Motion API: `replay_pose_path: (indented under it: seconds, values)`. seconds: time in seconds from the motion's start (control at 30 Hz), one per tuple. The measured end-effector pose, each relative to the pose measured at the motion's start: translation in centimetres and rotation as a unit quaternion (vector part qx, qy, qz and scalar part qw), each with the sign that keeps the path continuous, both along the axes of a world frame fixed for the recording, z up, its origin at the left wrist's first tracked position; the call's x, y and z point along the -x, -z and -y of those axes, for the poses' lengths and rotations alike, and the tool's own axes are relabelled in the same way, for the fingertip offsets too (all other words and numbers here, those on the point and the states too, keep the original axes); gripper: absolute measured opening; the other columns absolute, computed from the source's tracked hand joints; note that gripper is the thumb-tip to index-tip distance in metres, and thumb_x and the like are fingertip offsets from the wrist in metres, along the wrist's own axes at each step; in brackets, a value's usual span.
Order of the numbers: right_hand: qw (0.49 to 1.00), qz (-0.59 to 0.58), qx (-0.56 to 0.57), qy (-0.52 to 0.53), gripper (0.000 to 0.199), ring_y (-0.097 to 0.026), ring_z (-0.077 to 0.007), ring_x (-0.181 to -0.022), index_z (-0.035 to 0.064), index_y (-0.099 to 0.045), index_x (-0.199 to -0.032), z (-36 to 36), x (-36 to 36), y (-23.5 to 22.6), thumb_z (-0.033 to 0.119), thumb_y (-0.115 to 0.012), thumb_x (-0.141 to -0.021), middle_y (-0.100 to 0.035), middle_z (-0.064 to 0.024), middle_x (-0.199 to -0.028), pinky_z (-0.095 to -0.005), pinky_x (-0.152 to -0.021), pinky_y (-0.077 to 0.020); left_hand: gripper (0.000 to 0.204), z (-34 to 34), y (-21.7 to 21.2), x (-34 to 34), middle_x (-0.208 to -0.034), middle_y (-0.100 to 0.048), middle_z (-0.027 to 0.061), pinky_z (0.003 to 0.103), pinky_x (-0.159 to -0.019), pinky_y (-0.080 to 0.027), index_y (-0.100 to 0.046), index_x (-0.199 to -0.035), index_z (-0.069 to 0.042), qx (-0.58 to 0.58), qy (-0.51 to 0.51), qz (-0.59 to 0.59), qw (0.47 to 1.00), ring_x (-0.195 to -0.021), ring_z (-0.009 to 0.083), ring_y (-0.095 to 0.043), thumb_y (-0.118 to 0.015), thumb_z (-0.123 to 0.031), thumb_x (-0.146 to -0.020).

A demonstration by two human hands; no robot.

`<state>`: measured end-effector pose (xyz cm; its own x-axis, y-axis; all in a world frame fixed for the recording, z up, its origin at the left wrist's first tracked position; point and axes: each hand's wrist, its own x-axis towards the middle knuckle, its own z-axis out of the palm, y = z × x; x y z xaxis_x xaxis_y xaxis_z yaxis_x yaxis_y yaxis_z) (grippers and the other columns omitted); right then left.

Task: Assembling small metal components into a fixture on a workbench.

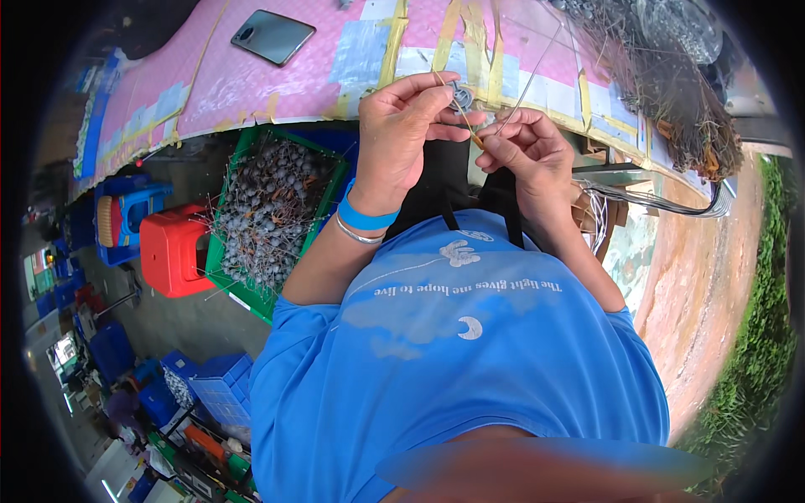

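- I see the left hand (402, 138) raised just above the near edge of the counter (251, 75), its fingers (432, 105) pinched together on a small grey round part (460, 95) with thin wire leads.
- The right hand (528, 151) sits just beside the left, almost touching it; its fingers (495, 142) are closed on a thin wire (524, 88) that runs up and away over the counter.
- The grey round part is held between the two hands, at the fingertips, over the counter's front edge.
- The left wrist carries a blue wristband (365, 218) and a thin silver bangle (356, 235).
- The counter is covered in pink sheeting patched with pale panels and yellow tape strips (470, 42).
- A phone (272, 36) lies flat on the counter, well apart from the hands to the left.
- A heap of loose wire pieces (671, 84) lies on the counter's right end.
- Below the counter on the left stands a green crate (323, 205) filled with dark round parts with wire leads.
- A red stool (172, 251) stands just beside the crate, on its left.
- I cannot tell whether the wire is joined to the round part.
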<state>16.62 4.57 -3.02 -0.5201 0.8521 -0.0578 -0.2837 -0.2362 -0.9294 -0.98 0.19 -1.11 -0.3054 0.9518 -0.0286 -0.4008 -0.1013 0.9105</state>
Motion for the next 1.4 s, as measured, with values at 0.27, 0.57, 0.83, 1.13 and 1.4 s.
replay_pose_path:
  seconds: [0.27, 0.57, 0.83, 1.13, 1.4]
  values:
    - [0.985, 0.055, -0.163, -0.018, 0.026, -0.064, -0.0164, -0.102, -0.0023, -0.061, -0.114, -2.7, 0.1, -0.8, 0.013, -0.064, -0.094, -0.067, -0.0116, -0.114, -0.0298, -0.088, -0.0515, 0.028, 0.7, -0.9, -0.7, -0.094, -0.070, 0.0166, 0.026, -0.057, -0.059, -0.061, -0.115, 0.009, -0.014, 0.119, 0.001, 0.993, -0.067, 0.0201, -0.069, -0.059, -0.007, -0.093]
    - [0.967, -0.171, -0.127, -0.138, 0.022, -0.060, -0.0319, -0.114, -0.0010, -0.069, -0.100, -4.9, 0.5, 0.3, 0.019, -0.061, -0.094, -0.064, -0.0212, -0.117, -0.0440, -0.100, -0.0457, 0.018, 1.1, -1.6, -1.6, -0.080, -0.067, 0.0112, 0.026, -0.054, -0.058, -0.066, -0.102, 0.008, -0.009, 0.131, -0.039, 0.991, -0.063, 0.0190, -0.070, -0.063, -0.002, -0.087]
    - [0.989, -0.115, -0.026, -0.090, 0.017, -0.067, -0.0221, -0.094, -0.0016, -0.071, -0.098, -4.3, 0.8, -0.5, 0.013, -0.064, -0.093, -0.071, -0.0129, -0.098, -0.0347, -0.085, -0.0525, 0.014, 0.7, -0.9, -1.5, -0.090, -0.070, 0.0167, 0.027, -0.053, -0.057, -0.063, -0.098, 0.006, -0.006, 0.116, -0.039, 0.992, -0.064, 0.0191, -0.069, -0.059, 0.000, -0.086]
    - [0.974, -0.117, 0.158, -0.114, 0.011, -0.066, -0.0160, -0.086, 0.0014, -0.070, -0.097, -5.4, 1.1, -0.3, 0.010, -0.066, -0.091, -0.070, -0.0082, -0.097, -0.0290, -0.080, -0.0536, 0.048, -0.5, 0.3, -1.2, -0.097, -0.066, 0.0123, 0.033, -0.080, -0.061, -0.055, -0.126, 0.007, -0.097, 0.146, -0.043, 0.984, -0.087, 0.0182, -0.069, -0.072, 0.006, -0.082]
    - [0.815, 0.366, -0.449, 0.031, 0.021, -0.068, -0.0161, -0.083, 0.0051, -0.069, -0.109, -14.8, 1.8, -3.5, 0.011, -0.066, -0.090, -0.072, -0.0066, -0.095, -0.0277, -0.075, -0.0533, 0.045, 0.0, 0.5, 1.2, -0.092, -0.067, 0.0106, 0.032, -0.082, -0.059, -0.057, -0.115, 0.008, -0.006, 0.132, -0.026, 0.991, -0.084, 0.0179, -0.070, -0.074, 0.004, -0.074]
